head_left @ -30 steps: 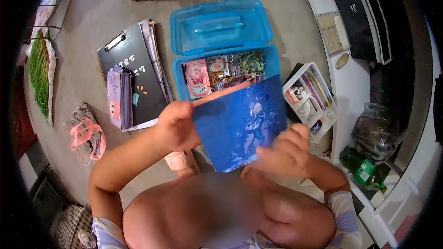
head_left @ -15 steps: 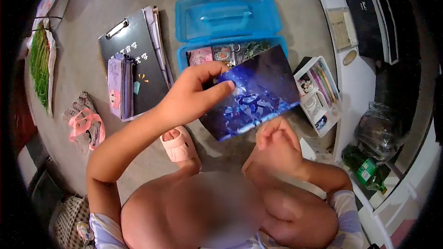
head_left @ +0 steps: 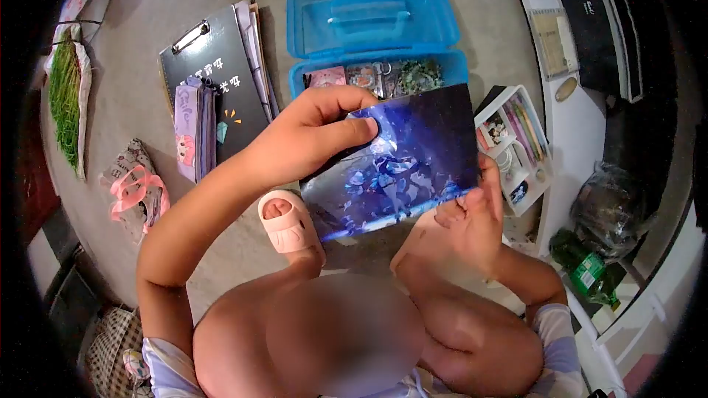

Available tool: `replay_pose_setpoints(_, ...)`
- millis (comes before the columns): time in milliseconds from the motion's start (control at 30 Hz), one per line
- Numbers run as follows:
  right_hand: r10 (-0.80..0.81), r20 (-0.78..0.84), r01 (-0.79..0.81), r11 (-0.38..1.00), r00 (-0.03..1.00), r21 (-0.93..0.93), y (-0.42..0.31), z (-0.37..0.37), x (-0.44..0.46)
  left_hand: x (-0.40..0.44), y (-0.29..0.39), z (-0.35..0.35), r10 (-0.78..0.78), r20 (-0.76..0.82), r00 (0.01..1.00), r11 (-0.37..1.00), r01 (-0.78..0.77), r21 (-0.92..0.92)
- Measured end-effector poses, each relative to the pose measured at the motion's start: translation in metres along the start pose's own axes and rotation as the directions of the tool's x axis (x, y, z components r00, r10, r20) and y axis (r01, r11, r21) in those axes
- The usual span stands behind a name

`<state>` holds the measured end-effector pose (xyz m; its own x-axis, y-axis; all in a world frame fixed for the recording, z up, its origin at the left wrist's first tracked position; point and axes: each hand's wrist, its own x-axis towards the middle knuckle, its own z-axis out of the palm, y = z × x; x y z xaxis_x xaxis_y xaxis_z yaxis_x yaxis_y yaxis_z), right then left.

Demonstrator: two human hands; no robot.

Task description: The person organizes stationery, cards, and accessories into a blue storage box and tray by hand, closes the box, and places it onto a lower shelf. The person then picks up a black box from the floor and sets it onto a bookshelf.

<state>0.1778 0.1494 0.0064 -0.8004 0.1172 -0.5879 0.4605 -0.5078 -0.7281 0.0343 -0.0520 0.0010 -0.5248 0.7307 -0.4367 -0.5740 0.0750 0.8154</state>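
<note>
A glossy dark-blue picture card (head_left: 402, 166) with an illustrated figure is held up over my knees, tilted slightly. My left hand (head_left: 324, 129) grips its upper left part, thumb on the front and the other fingers behind. At the lower right corner, my right hand (head_left: 479, 214) has its thumb by the bottom edge and a finger along the right edge, closed lightly on the corner. Just beyond the card stands an open blue plastic box (head_left: 376, 26) with small packets and greenish items inside; the card hides part of its front.
On the floor to the left lie a black clipboard (head_left: 214, 44), a purple pencil case (head_left: 193, 129) and a patterned bag with a pink ribbon (head_left: 133, 191). To the right are a white organizer (head_left: 531, 195) with pens and a green bottle (head_left: 586, 269). A pink slipper (head_left: 284, 225) is below.
My right hand has moved up and right from below the card to its lower right corner. The card has turned more level and come slightly lower. The view has shifted a little.
</note>
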Motion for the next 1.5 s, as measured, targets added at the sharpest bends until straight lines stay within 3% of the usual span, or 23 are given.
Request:
replay_pose_setpoints(100, 0.063, 0.125, -0.076, 0.991, 0.990, 0.106, -0.006, -0.005, 0.002, 0.000, -0.001, 0.001, 0.001, 0.010, 1.000, 1.000, -0.001, 0.020)
replay_pose_setpoints(300, 0.012, 0.104, -0.015, 1.000, 0.995, 0.023, -0.011, 0.006, 0.001, -0.001, -0.005, 0.002, 0.072, -0.001, 0.997, 0.978, -0.070, 0.197)
replay_pose_setpoints(500, -0.066, 0.244, 0.055, 0.997, 0.967, 0.052, -0.008, -0.005, 0.000, 0.000, -0.006, 0.001, 0.068, 0.020, 0.997, 0.953, -0.071, 0.294)
replay_pose_setpoints(600, -0.088, 0.158, 0.076, 0.994, 0.983, 0.081, -0.004, -0.003, 0.001, 0.002, -0.009, -0.001, 0.111, 0.015, 0.994, 0.990, -0.112, 0.084)
replay_pose_setpoints(767, -0.144, 0.064, 0.140, 0.988, 0.987, 0.065, 0.002, -0.005, 0.006, -0.012, -0.016, -0.008, -0.133, -0.158, 0.978, 0.949, 0.080, -0.303)
replay_pose_setpoints(833, -0.113, 0.072, 0.111, 0.994, 0.991, 0.022, 0.010, -0.015, 0.007, -0.016, -0.027, -0.006, -0.153, -0.208, 0.966, 0.955, 0.090, -0.282)
replay_pose_setpoints(900, -0.059, 0.058, 0.064, 0.993, 0.997, -0.100, 0.024, -0.032, 0.008, -0.020, -0.043, -0.003, -0.188, -0.260, 0.947, 0.982, 0.180, -0.057)
replay_pose_setpoints(933, -0.022, 0.088, 0.044, 0.965, 0.996, -0.257, 0.031, -0.036, 0.010, -0.025, -0.054, -0.002, -0.097, -0.309, 0.946, 0.980, 0.145, 0.139)
replay_pose_setpoints(967, -0.008, 0.107, 0.042, 0.947, 0.994, -0.318, 0.042, -0.045, 0.009, -0.029, -0.058, -0.001, -0.056, -0.318, 0.946, 0.889, 0.192, 0.416)
replay_pose_setpoints(1000, 0.006, 0.123, 0.042, 0.924, 0.992, -0.379, 0.055, -0.057, 0.007, -0.030, -0.064, 0.003, 0.015, -0.316, 0.949, 0.840, 0.159, 0.518)
replay_pose_setpoints(1033, 0.020, 0.135, 0.042, 0.896, 0.991, -0.443, 0.061, -0.062, 0.007, -0.030, -0.073, 0.003, 0.048, -0.302, 0.952, 0.850, 0.120, 0.513)
replay_pose_setpoints(1100, 0.049, 0.091, 0.004, 0.861, 0.995, -0.509, 0.058, -0.058, 0.006, -0.030, -0.076, 0.005, -0.200, -0.344, 0.918, 0.915, 0.300, 0.269)
replay_pose_setpoints(1133, 0.066, 0.068, -0.019, 0.840, 0.996, -0.542, 0.056, -0.057, 0.008, -0.030, -0.077, 0.004, -0.182, -0.348, 0.920, 0.902, 0.297, 0.313)
replay_pose_setpoints(1233, 0.134, -0.020, -0.133, 0.932, 0.991, -0.337, 0.055, -0.051, 0.013, -0.022, -0.077, -0.010, -0.089, -0.354, 0.931, 0.913, 0.218, 0.346)
replay_pose_setpoints(1267, 0.121, 0.003, -0.113, 0.933, 0.993, -0.342, 0.056, -0.053, 0.015, -0.015, -0.068, -0.012, -0.152, -0.382, 0.912, 0.914, 0.276, 0.296)
replay_pose_setpoints(1367, 0.107, 0.051, -0.084, 0.938, 0.993, -0.335, 0.066, -0.065, 0.022, 0.016, -0.080, -0.031, -0.102, -0.467, 0.878, 0.932, 0.249, 0.263)
replay_pose_setpoints(1400, 0.113, 0.057, -0.089, 0.942, 0.992, -0.323, 0.069, -0.068, 0.023, 0.026, -0.084, -0.031, -0.049, -0.458, 0.887, 0.961, 0.166, 0.219)
replay_pose_setpoints(1500, 0.192, 0.041, -0.170, 0.938, 0.981, -0.303, 0.079, -0.075, 0.020, 0.047, -0.091, -0.029, -0.056, -0.461, 0.886, 0.903, 0.242, 0.355)
